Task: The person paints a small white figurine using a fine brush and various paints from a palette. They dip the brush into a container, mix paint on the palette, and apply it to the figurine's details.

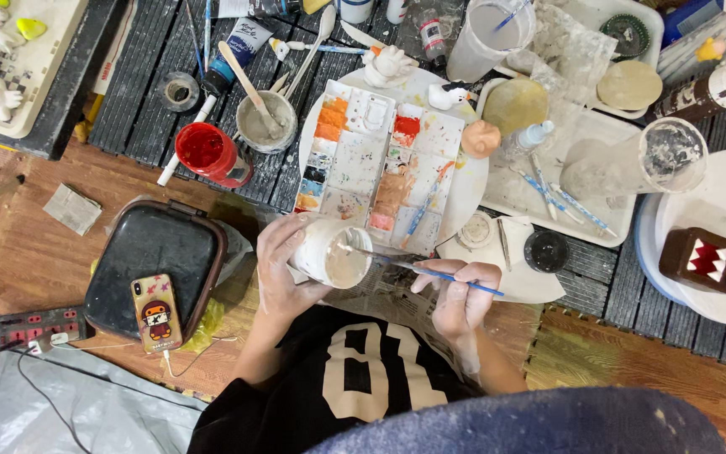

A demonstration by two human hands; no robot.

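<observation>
A person's left hand [283, 265] wraps closed around a white, paint-smeared cup [332, 254], tilting its mouth toward the brush. Just right of the cup, the right hand [460, 294] pinches a thin blue-handled brush [430, 272], bristles reaching inside; a stained white palette [380, 164] lies just beyond the cup.

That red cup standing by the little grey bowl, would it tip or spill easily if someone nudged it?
Probably. The red cup looks tall and narrow and stands on a slatted surface, so a nudge might tip it. It seems to hold red liquid that could spill. Its glossy wall may be slippery.
</observation>
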